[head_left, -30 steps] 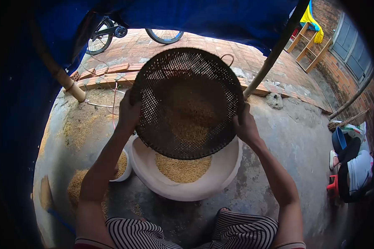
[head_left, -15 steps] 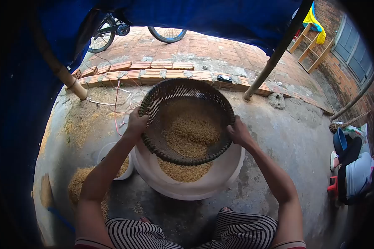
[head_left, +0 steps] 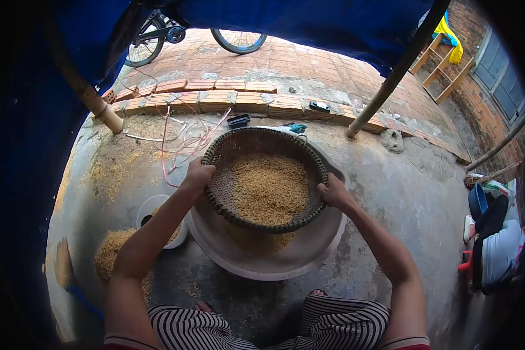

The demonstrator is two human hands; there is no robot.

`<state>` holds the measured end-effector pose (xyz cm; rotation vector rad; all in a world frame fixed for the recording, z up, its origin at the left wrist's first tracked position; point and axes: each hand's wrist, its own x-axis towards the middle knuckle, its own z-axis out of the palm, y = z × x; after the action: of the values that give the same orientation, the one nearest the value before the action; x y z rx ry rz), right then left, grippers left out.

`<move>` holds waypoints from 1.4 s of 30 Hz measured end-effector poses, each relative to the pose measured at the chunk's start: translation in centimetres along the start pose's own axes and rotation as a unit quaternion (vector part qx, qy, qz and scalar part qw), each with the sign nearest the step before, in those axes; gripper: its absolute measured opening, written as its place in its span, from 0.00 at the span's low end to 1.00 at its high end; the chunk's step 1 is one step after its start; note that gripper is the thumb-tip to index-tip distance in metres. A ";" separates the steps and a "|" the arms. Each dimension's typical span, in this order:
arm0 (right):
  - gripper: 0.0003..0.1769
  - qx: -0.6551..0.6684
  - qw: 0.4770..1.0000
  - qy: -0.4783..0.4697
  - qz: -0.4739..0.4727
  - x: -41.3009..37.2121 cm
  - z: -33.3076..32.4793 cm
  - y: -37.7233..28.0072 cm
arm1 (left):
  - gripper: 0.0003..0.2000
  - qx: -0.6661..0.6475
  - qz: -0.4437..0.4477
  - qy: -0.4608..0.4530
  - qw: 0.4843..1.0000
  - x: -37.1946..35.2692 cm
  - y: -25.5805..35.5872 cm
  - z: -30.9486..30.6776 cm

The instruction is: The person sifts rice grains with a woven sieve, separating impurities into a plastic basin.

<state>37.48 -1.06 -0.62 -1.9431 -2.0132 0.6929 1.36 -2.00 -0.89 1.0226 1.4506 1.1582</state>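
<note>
A round woven basket [head_left: 239,217] holds a heap of golden grain [head_left: 269,185] and hangs above a wide pale basin [head_left: 262,267]. My left hand [head_left: 200,175] is closed on the basket's left rim, and my right hand [head_left: 334,191] grips its right rim. Some grain lies in the basin below the basket's front edge. To the left, a white bucket [head_left: 182,238] with grain in it is partly hidden by my left forearm. Beside it, a pile of grain [head_left: 109,251] rests on the concrete floor.
Beyond the basin run a low brick ledge [head_left: 216,100] and tangled cords [head_left: 195,140]. Bamboo poles [head_left: 108,116] stand left and right. A bicycle [head_left: 239,42] is at the back. At the right edge, a person [head_left: 500,251] sits by a blue basin [head_left: 478,201].
The basket has tilted back from steep to more level, its far rim dropping and showing items behind it. The grain has spread across its middle. Both hands still hold the rim.
</note>
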 end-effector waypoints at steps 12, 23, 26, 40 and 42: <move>0.25 0.077 0.985 0.138 -0.073 -0.6 -0.7 -2.0 | 0.20 -0.101 0.146 0.080 0.981 -0.3 0.5 0.6; 0.26 0.163 0.964 0.140 -0.160 -4.4 -0.5 -7.8 | 0.22 -0.204 0.070 -0.083 0.973 2.4 3.5 -6.3; 0.23 0.185 0.974 0.122 -0.055 -0.2 -3.9 -8.1 | 0.08 -0.124 -0.009 -0.054 0.991 4.4 3.3 -4.9; 0.25 0.119 0.981 0.134 -0.072 -3.4 -1.9 -3.9 | 0.20 -0.077 0.158 0.059 0.983 -1.0 4.3 -0.9; 0.27 0.183 0.943 0.236 -0.150 -4.9 -1.8 -4.7 | 0.21 -0.067 0.283 0.066 0.955 -3.0 7.1 -0.9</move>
<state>34.70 -5.54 3.92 -1.3870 -1.6835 0.4312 1.24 -3.67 6.64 1.3310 1.1861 1.7366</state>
